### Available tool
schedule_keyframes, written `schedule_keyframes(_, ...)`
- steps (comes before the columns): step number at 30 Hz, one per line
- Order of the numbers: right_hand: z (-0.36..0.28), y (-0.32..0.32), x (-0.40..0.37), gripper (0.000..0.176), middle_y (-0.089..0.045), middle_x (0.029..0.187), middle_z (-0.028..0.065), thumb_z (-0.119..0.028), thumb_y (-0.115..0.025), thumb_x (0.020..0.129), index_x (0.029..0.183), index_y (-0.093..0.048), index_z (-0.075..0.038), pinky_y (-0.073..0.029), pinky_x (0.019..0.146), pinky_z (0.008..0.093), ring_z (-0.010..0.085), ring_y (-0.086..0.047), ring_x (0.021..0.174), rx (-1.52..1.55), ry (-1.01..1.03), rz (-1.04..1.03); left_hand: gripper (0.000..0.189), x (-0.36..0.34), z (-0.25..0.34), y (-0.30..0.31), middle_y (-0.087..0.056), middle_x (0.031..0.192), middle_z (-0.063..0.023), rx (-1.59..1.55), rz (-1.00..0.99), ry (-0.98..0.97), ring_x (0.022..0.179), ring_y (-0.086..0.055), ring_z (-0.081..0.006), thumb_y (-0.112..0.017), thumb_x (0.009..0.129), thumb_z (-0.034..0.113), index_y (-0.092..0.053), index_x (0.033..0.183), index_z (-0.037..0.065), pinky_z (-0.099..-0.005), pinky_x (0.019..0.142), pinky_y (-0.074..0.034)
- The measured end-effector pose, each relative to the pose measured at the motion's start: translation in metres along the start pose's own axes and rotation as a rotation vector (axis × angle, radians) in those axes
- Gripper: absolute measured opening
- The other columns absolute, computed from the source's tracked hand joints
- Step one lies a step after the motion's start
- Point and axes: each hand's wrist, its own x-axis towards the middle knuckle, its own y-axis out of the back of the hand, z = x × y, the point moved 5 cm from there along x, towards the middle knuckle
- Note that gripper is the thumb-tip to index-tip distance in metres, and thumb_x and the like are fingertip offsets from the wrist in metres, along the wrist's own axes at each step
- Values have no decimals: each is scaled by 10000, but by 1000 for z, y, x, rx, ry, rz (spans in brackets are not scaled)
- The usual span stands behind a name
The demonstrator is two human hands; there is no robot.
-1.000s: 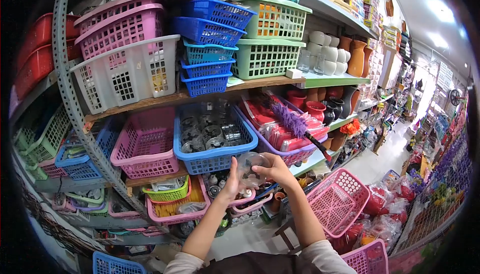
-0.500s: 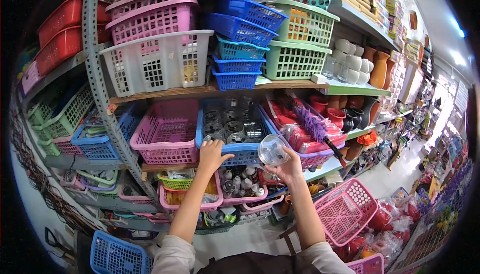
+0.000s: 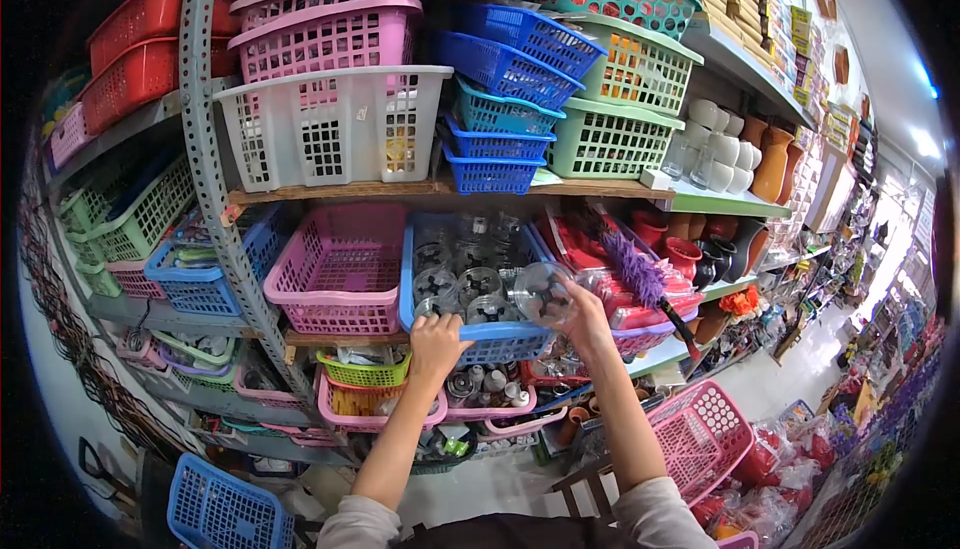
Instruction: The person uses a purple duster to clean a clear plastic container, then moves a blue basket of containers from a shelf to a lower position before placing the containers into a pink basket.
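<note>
My left hand (image 3: 437,346) grips the front rim of a blue basket (image 3: 500,331), its fingers curled over the edge. Inside the basket stand several clear round containers (image 3: 482,284). My right hand (image 3: 582,319) holds a clear round container (image 3: 543,293) by its side, over the basket's front right corner. To the left of the blue basket sits a pink basket (image 3: 335,299). On its right, a purple feathery item (image 3: 632,267) lies over red packages (image 3: 655,304).
Stacked baskets in white (image 3: 330,134), blue (image 3: 495,174) and green (image 3: 610,139) rest on the shelf above. A perforated metal post (image 3: 215,149) rises at the left. Lower right, a pink basket (image 3: 700,434) stands near plastic-wrapped red goods (image 3: 770,459).
The blue basket appears pulled forward and lower. My left hand has closed over its rim, and my right hand has brought the clear container closer to the ones inside. The view has shifted slightly.
</note>
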Motion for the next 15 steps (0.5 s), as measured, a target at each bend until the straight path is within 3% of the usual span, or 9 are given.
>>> schedule_keyframes(1,-2,0,9,468,-630,985,79,-253,-643,848,1224,-532,2,-525,753,341,190,-629,832,-63,12,11,345,-2,3,5,-587,694,-29,-1,35,-9,689,-579,-205,-807,544,312,-577,690,101,-333,643,-407)
schedule_keyframes(2,-2,-1,22,468,-630,985,79,-253,-643,848,1224,-532,2,-525,753,341,190,-629,832,-62,6,9,344,-4,5,9,-569,660,-17,-2,68,-17,665,-565,-199,-814,533,306,-566,669,110,-329,629,-394)
schedule_keyframes(4,-10,1,50,443,-653,835,58,-243,-667,827,1169,-579,24,-502,667,270,139,-633,720,-738,231,78,363,-9,6,12,-568,661,-15,10,72,-25,660,-559,-197,-815,525,322,-560,672,108,-327,618,-387)
schedule_keyframes(6,-6,-1,77,483,-684,818,120,-250,-704,781,1154,-585,33,-492,675,284,180,-661,715,-810,375,33,373,-11,10,17,-581,695,-24,2,1,-6,675,-568,-196,-811,515,315,-571,701,98,-329,621,-401)
schedule_keyframes(8,-7,-16,90,434,-671,960,188,-247,-705,762,1066,-615,49,-496,789,326,256,-661,893,-1264,619,-33,377,-13,11,17,-575,689,-19,6,-5,-4,675,-566,-193,-810,509,314,-563,700,103,-329,611,-393)
schedule_keyframes(9,6,-5,109,497,-637,1037,221,-237,-714,729,1116,-589,48,-483,837,351,304,-642,941,-1280,645,-88,378,-15,12,17,-558,669,-17,-2,24,-5,654,-550,-197,-809,514,318,-550,687,103,-328,606,-384)
schedule_keyframes(10,9,-2,118,497,-637,1037,221,-237,-714,729,1116,-589,48,-483,837,351,304,-642,941,-1277,645,-89,381,-14,12,19,-541,648,-16,-10,54,-5,632,-535,-201,-807,520,322,-536,674,103,-326,601,-375)
schedule_keyframes(12,26,3,140,501,-622,1086,213,-234,-697,734,1143,-575,28,-480,856,369,331,-617,977,-1556,419,-208,377,-12,12,20,-542,650,-14,-8,56,-14,629,-532,-199,-801,523,327,-536,671,104,-325,596,-374)
schedule_keyframes(15,42,5,154,562,-559,1214,182,-268,-674,751,1226,-516,-13,-472,873,431,358,-575,1045,-1855,391,-289,371,-12,12,20,-540,644,-9,0,77,-17,621,-529,-195,-795,521,329,-535,663,106,-321,585,-369)
